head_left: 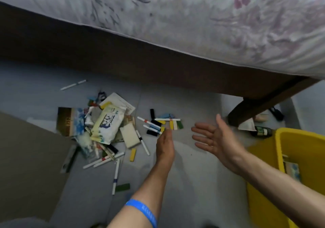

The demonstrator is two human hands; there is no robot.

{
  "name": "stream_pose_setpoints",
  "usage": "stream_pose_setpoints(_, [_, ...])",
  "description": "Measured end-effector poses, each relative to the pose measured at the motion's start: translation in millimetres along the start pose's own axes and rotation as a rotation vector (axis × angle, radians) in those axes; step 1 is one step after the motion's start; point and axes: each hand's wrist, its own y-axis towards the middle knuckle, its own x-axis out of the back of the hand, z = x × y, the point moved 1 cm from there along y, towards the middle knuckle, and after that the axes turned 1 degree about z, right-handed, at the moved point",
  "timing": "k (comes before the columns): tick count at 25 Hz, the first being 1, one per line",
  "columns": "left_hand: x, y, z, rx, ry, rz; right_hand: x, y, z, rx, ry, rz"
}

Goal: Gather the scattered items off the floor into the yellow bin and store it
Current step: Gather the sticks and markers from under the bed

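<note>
Scattered items lie on the grey floor: a white wet-wipes pack (105, 124), a small white pad (129, 135), white marker pens (116, 175), and coloured flat blocks (173, 124) mixed with pens. My left hand (165, 144) reaches down to the block cluster, fingertips at its near edge; whether they hold anything is hidden. To the right of the cluster hovers my right hand (213, 137), open, palm turned left and fingers straight, holding nothing. The yellow bin (302, 143) stands at the right with something inside.
A bed with a dark wooden frame (140, 60) and floral mattress (193, 16) spans the back; its leg (246, 111) stands right of the blocks. A dark bottle (262, 131) lies by the bin. A brown board (26, 157) covers the floor at left. One pen (73, 84) lies apart.
</note>
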Motion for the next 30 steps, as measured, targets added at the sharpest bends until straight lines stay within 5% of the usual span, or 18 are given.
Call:
stream_pose_setpoints(6, [14, 60, 31, -0.186, 0.241, -0.119, -12, 108, -66, 0.062, -0.214, -0.09])
stream_pose_setpoints(11, [52, 83, 34, -0.216, 0.402, -0.175, -22, 174, -72, 0.487, -0.945, -0.237])
stream_pose_setpoints(14, [64, 91, 36, -0.18, 0.496, -0.237, -40, 207, -69, 0.401, -1.248, -0.19])
stream_pose_setpoints(16, [62, 102, 35, -0.198, 0.53, -0.304, -49, 218, -80, 0.309, -1.298, -0.232])
stream_pose_setpoints(20, [44, 117, 31, -0.24, 0.632, -0.388, -41, 214, -99, 0.495, -1.35, -0.315])
stream_pose_setpoints(24, [27, 130, 22, -0.198, 0.598, -0.554, -25, 203, -109, 0.459, -1.296, -0.287])
stream_pose_setpoints(30, [35, 135, 26, -0.198, 0.565, -0.502, -30, 194, -111, 0.524, -1.362, -0.348])
